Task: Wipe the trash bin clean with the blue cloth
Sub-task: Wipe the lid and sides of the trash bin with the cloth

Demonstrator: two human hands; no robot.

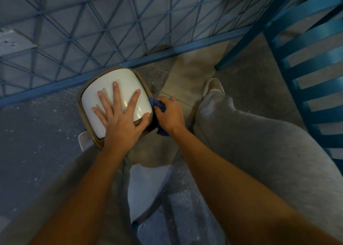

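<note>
On the floor by the blue fence (pixel 111 31), your left hand (pixel 118 118) lies spread flat on the trash bin (pixel 118 77) lid; your right hand (pixel 169 114) clutches the blue cloth (pixel 157 103) against its side.

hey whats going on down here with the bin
A person is wiping a small trash bin on the floor. The left hand lies flat, fingers spread, on the white lid, steadying it. The right hand grips a blue cloth bunched against the bin's right side.

Cream-lidded trash bin (pixel 128 77) upright; crumpled blue cloth (pixel 157 104) against its side.
</note>
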